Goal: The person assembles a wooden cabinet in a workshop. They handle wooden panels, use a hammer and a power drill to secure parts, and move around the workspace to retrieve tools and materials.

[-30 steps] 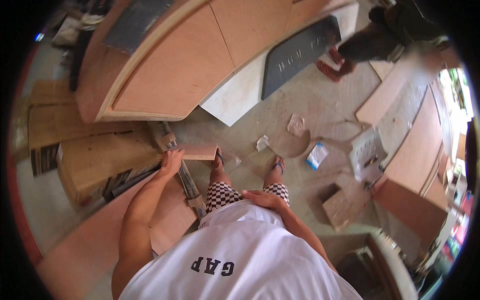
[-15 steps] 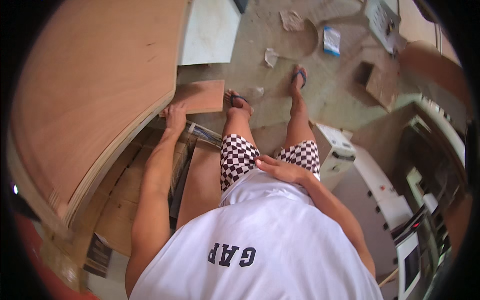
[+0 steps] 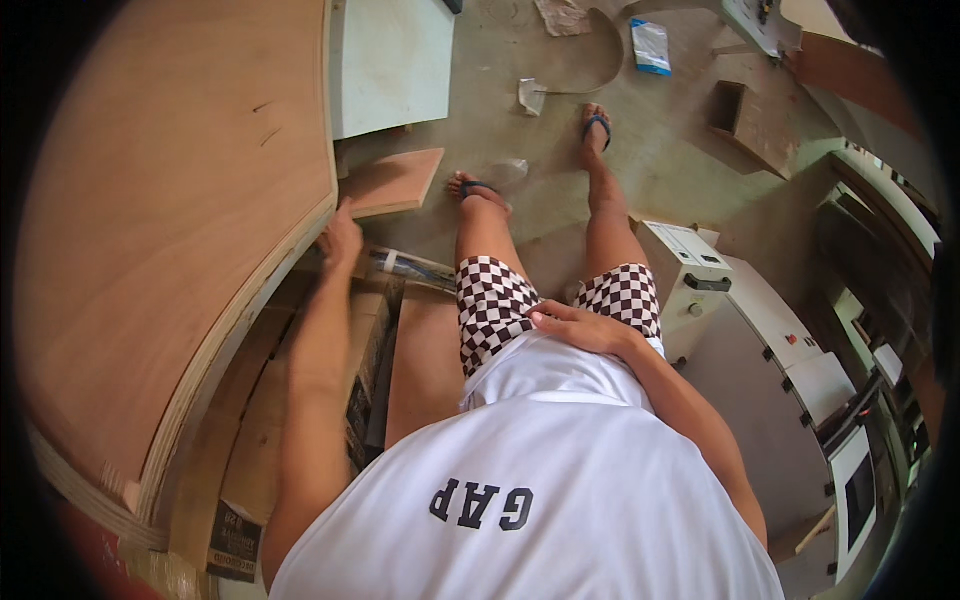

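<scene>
There, the board (image 3: pixel 400 180) at eleven o'clock has swung askew beside the big panel (image 3: pixel 190 220): being turned, I'd judge! Left hand (image 3: pixel 343 240) at its near end, fingers' grip unclear; right hand (image 3: pixel 585 328) slack, fingers loosely extended, apparently empty.

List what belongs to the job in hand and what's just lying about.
Apparently in the job:
small wooden board, at the left hand
large wooden panel, beside that hand

Apparently just lying about:
blue-and-white packet
brown box
pale scrap
</scene>
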### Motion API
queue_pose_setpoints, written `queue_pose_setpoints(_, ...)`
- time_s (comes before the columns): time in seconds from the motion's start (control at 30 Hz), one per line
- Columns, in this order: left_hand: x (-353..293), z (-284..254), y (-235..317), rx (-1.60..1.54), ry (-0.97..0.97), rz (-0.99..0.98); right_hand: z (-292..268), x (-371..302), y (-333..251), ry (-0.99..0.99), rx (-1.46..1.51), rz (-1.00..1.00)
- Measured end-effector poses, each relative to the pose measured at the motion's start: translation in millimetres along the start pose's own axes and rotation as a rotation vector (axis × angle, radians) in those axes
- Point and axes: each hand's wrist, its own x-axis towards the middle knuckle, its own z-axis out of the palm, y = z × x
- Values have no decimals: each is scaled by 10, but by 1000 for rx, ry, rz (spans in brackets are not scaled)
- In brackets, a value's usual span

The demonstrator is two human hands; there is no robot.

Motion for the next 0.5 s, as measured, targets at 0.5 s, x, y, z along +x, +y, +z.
queue_pose_setpoints(0.5, 79, 549, 951, -1848, 42, -792, 6, 72, 53, 16, 41, 17)
